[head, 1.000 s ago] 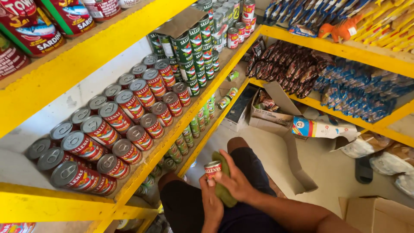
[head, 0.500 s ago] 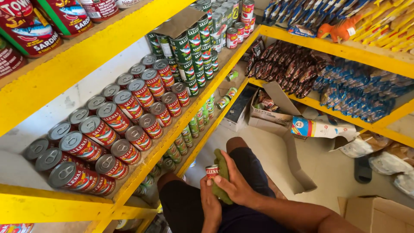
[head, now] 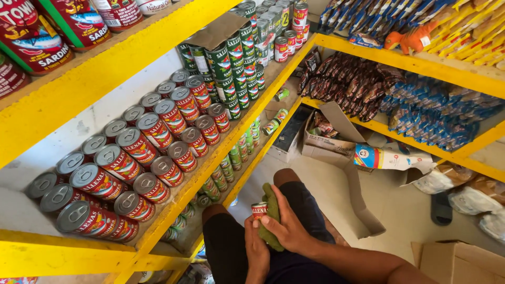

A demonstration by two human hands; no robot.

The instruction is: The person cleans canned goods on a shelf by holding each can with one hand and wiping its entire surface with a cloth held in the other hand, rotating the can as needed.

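Below, fingers (head: 279, 218) press soft green cloth (head: 272, 202) on round tin (head: 259, 210).

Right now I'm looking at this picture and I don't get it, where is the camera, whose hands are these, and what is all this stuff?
There is no machine here. The camera sits on a person's head and looks down at their own two hands and knees. The left hand holds a small red can. The right hand presses a green cloth against it. To the left, a yellow shelf carries rows of similar red cans lying on their sides, with green-labelled cans stacked further along. To the right, another shelf holds dark snack packets and blue packets. Open cardboard boxes stand on the floor.
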